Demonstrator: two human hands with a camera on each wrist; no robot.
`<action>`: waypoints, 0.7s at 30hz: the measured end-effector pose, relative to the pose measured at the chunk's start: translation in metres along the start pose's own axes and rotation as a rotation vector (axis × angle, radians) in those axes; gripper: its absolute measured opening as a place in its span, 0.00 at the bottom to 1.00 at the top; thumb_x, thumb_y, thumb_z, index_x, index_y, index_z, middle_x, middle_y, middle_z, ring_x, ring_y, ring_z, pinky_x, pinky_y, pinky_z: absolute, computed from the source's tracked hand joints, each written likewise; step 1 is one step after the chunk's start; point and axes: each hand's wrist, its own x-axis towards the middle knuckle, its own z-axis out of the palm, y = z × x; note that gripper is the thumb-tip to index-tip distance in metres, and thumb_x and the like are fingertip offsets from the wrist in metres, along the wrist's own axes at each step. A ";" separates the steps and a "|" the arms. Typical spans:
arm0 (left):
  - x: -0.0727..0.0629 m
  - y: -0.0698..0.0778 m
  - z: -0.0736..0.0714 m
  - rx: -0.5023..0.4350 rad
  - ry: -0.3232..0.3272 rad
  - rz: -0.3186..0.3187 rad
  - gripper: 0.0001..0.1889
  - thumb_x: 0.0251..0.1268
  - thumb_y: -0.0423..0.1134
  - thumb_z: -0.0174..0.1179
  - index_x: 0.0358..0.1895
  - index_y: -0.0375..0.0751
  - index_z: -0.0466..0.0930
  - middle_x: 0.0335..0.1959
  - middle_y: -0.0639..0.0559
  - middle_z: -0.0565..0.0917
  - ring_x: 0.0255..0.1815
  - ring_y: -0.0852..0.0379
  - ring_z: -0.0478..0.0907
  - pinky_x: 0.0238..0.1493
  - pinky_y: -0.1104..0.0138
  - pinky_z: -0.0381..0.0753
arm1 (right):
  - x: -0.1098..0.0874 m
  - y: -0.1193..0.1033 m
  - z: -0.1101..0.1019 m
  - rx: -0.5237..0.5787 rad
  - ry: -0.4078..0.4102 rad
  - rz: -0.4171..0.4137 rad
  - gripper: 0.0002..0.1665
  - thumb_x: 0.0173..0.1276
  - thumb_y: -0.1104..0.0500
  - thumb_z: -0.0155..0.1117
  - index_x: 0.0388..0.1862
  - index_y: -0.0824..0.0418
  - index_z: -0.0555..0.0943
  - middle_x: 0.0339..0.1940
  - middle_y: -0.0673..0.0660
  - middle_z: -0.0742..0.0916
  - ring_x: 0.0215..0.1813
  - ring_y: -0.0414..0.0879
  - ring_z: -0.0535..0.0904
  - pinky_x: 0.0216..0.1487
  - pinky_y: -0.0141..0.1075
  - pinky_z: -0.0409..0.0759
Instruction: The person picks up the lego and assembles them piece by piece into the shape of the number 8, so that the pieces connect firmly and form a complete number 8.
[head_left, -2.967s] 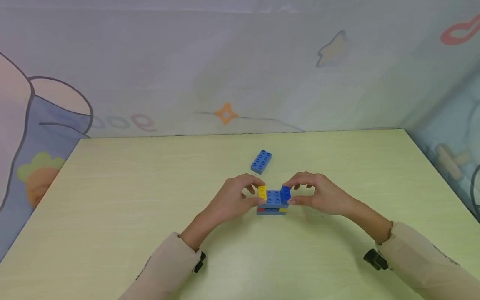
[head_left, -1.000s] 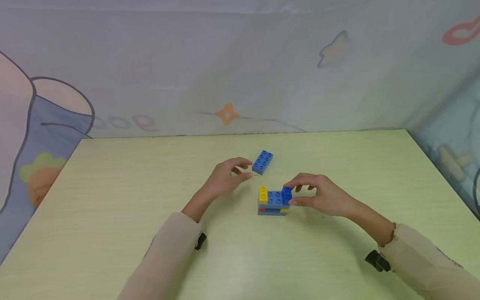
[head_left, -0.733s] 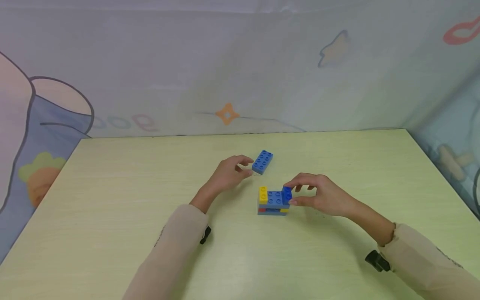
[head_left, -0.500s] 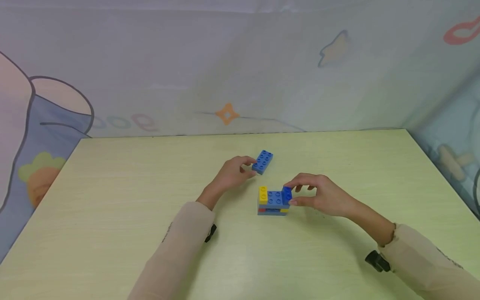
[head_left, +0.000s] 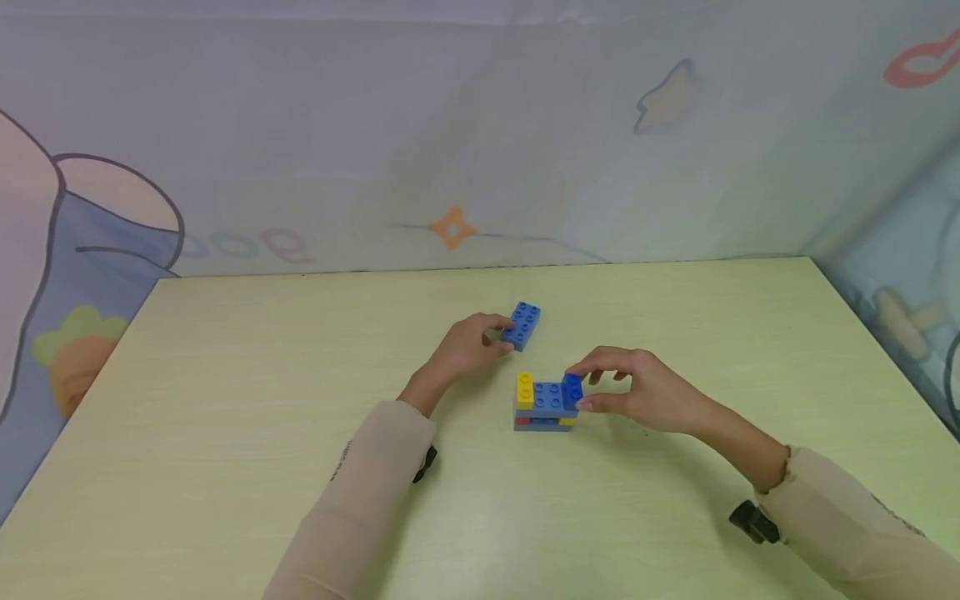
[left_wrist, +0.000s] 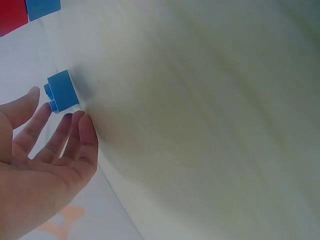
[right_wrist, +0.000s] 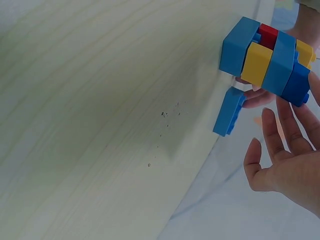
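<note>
A loose blue 2x4-stud-style toy brick point(head_left: 524, 323) lies on the table beyond the stack. My left hand point(head_left: 468, 346) has its thumb and index finger at the near left end of it, gripping it lightly. My right hand point(head_left: 637, 387) pinches the dark blue brick point(head_left: 573, 392) at the top right of the stack between thumb and index finger. The stack's upper blue brick point(head_left: 548, 400) carries the yellow brick point(head_left: 524, 390) on its left end. Red and yellow bricks sit in the layer below, as the right wrist view shows, including a red brick point(right_wrist: 268, 36).
The pale wooden table point(head_left: 262, 417) reaches back to a printed cloth backdrop point(head_left: 337, 125). Dark specks point(right_wrist: 164, 114) dot the tabletop in the right wrist view. Both beige sleeves point(head_left: 367, 483) have black wrist devices point(head_left: 753, 522) fixed below them.
My left hand has let go of the yellow brick, moved away from the stack and reached the loose blue brick, which has shifted slightly toward me. My right hand has stayed on the dark blue brick.
</note>
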 end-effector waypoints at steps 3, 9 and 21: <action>-0.002 -0.001 -0.001 -0.019 0.008 -0.006 0.16 0.63 0.38 0.57 0.54 0.43 0.76 0.54 0.48 0.76 0.46 0.51 0.73 0.47 0.63 0.73 | 0.000 0.000 0.000 0.002 0.004 -0.003 0.18 0.58 0.61 0.67 0.48 0.61 0.80 0.41 0.48 0.82 0.44 0.52 0.74 0.44 0.49 0.70; -0.008 -0.007 -0.004 -0.051 0.023 -0.026 0.12 0.59 0.37 0.61 0.46 0.41 0.78 0.49 0.48 0.79 0.44 0.52 0.74 0.47 0.63 0.73 | -0.001 0.000 0.000 0.006 0.004 -0.001 0.18 0.58 0.61 0.67 0.48 0.61 0.79 0.41 0.48 0.82 0.44 0.53 0.74 0.44 0.49 0.70; -0.015 -0.015 -0.011 -0.029 0.019 -0.010 0.16 0.49 0.36 0.69 0.40 0.38 0.75 0.43 0.46 0.79 0.45 0.51 0.74 0.49 0.62 0.72 | -0.003 0.001 -0.001 0.007 0.010 -0.002 0.18 0.57 0.61 0.67 0.48 0.61 0.80 0.41 0.48 0.82 0.44 0.53 0.74 0.44 0.49 0.69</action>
